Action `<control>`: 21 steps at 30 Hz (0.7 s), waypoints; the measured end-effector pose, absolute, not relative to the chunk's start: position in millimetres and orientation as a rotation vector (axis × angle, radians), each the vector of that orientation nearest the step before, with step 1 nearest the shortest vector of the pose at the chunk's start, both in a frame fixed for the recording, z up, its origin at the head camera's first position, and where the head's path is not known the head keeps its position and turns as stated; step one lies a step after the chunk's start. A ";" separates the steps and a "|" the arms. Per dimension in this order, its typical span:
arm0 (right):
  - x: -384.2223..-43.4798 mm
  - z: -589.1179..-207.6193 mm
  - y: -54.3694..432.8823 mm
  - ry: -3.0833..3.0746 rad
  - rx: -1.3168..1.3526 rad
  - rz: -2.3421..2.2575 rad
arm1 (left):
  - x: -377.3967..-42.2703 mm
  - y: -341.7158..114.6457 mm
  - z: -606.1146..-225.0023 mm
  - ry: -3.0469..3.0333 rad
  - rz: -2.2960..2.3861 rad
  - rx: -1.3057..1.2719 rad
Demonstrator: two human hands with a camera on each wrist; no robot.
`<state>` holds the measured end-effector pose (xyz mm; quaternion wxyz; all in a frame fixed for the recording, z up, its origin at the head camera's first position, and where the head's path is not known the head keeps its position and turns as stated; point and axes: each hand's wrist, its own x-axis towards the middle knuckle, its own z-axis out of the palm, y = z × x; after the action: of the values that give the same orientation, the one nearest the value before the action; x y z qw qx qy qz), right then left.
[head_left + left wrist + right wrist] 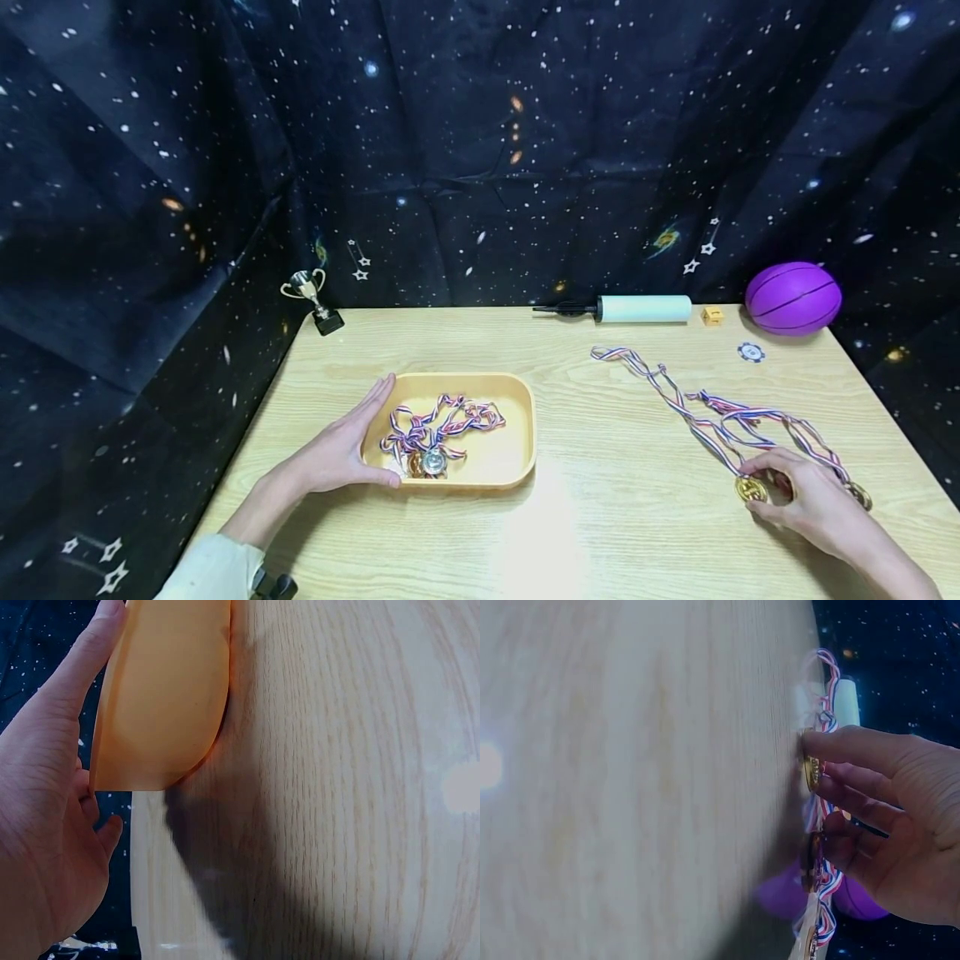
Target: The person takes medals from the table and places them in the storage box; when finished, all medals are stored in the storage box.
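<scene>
My left hand (341, 450) grips the left end of a light-orange plastic bin (525, 417), thumb along the near side, fingers at the far left corner. The left wrist view shows the bin's wall (165, 697) beside the thumb. Inside lie a silver medal (433, 462), a bronze one (415, 464) and tangled striped ribbons (450, 425). At the right, my right hand (813, 500) pinches a gold medal (751, 489) by its edge, also visible in the right wrist view. Its red, white and blue ribbon (678, 404) trails toward the back. Another medal (858, 496) lies beyond the hand, partly covered.
Along the back of the wooden table (600, 533) lie a pale-blue hand pump (645, 308), a small yellow block (712, 316) and a purple basketball (793, 298). A poker chip (751, 352) is in front of the ball. A trophy cup (307, 287) stands at the back left corner.
</scene>
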<state>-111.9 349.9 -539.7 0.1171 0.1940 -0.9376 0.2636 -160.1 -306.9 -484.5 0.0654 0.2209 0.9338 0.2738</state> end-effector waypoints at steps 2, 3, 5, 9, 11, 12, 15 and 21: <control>-112.1 -539.7 348.0 -2.752 0.554 0.754 | -159.8 -306.9 -483.9 2.819 0.829 0.678; -112.2 -539.8 347.3 -2.754 0.547 0.740 | -159.6 -306.8 -483.6 2.819 0.827 0.680; -111.9 -539.2 345.7 -2.758 0.526 0.730 | -159.3 -306.5 -483.2 2.821 0.819 0.686; -111.4 -535.0 344.4 -2.773 0.465 0.709 | -158.9 -306.7 -483.0 2.818 0.821 0.682; -111.6 -531.7 344.5 -2.795 0.438 0.726 | -159.0 -306.9 -483.4 2.815 0.827 0.676; -111.8 -530.2 344.4 -2.802 0.429 0.730 | -159.0 -306.9 -483.5 2.814 0.830 0.671; -112.9 -525.5 343.2 -2.804 0.424 0.748 | -159.3 -307.0 -484.2 2.816 0.834 0.662; -116.5 -509.8 337.3 -2.765 0.461 0.778 | -159.5 -306.9 -483.5 2.811 0.833 0.659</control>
<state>-116.5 337.3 -509.8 0.1160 0.1574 -0.9440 0.2657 -159.5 -306.9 -483.5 0.0683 0.2188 0.9333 0.2765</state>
